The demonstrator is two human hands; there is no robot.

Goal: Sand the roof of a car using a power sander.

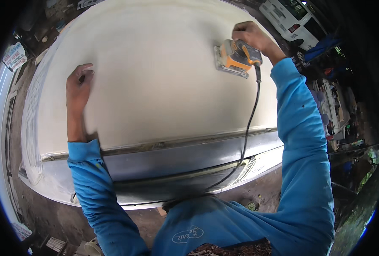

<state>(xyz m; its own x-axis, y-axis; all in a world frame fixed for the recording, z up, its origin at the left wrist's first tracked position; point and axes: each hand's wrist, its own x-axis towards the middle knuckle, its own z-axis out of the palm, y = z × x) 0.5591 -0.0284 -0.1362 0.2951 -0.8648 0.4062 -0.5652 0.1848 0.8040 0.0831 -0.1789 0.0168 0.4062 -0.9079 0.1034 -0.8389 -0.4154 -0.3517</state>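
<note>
My right hand [251,36] is wrapped round the top of an orange and dark grey electric sander [234,55]. The sander's flat pad rests on the far right part of a broad, pale vehicle panel [155,81]. From its rear end a black cord [252,115] runs down over the panel's near edge toward my body. On the left, my left hand [79,83] lies against the panel with its fingers curled in toward the thumb. A whitish bit shows by the fingertips, too small to name.
A grooved seam [159,145] crosses the vehicle near me, with a grey strip [168,161] and dark glass below it. A white van [294,21] stands at the far right. Cluttered shelving [332,106] lines the right side, and a written sign [14,56] is at the left.
</note>
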